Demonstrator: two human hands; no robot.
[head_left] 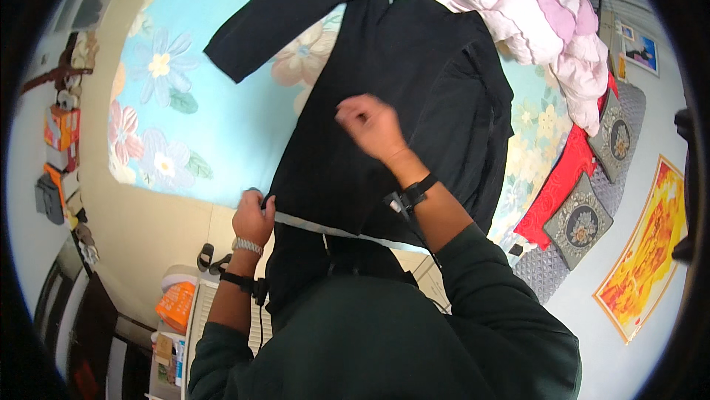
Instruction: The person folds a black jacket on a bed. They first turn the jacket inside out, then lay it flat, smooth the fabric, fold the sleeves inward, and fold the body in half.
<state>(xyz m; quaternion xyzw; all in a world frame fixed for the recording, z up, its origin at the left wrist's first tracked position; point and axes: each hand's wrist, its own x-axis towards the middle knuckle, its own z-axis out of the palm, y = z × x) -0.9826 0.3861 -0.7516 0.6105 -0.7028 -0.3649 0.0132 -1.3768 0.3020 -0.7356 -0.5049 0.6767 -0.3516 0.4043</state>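
A black jacket (pixel 370 104) with white stripes along its shoulder lies spread on a bed. One sleeve (pixel 285 26) stretches out to the far left; at the right side the fabric is folded over in layers. At the garment's near left corner, my left hand (pixel 254 216) pinches the hem between thumb and fingers. My right hand (pixel 372 128) is over the middle of the jacket, fingers curled in and slightly blurred, with nothing visible in them. Whether it touches the cloth is hard to judge.
Under the jacket is a light blue floral bedsheet (pixel 159 93). A pink and white quilt (pixel 529 11) is bunched at the far right. Grey patterned cushions (pixel 580 226) and a red cloth (pixel 551 193) line the right side. Dark slippers (pixel 206 256) lie on the floor at left.
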